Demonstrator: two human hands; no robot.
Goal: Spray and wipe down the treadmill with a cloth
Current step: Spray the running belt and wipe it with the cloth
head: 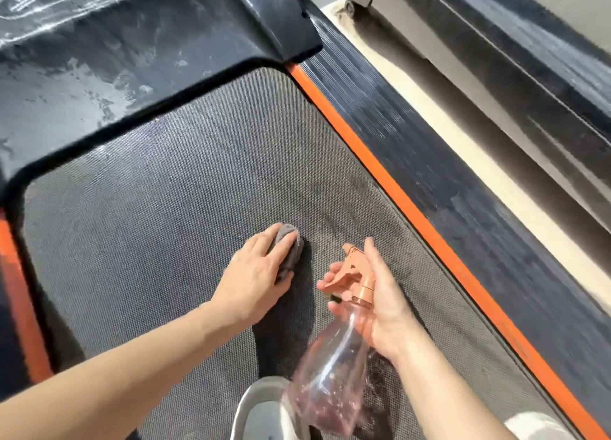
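The treadmill's grey textured belt [165, 208] fills the middle of the head view. My left hand [258, 274] lies flat on a small grey cloth [291, 247], pressing it onto the belt. Just to its right, a little above the belt, my right hand [380, 300] is closed around the neck of a clear spray bottle [330, 373] with an orange trigger head [353, 271]. The nozzle points away from me. Darker wet patches [357, 188] show on the belt ahead of the bottle.
The black motor cover [115, 59], streaked with dust, bounds the belt's far end. An orange stripe [396, 188] and a black ribbed side rail [446, 175] run along the right. Another machine [529, 59] stands beyond a beige floor strip. My shoes [264, 410] rest on the belt.
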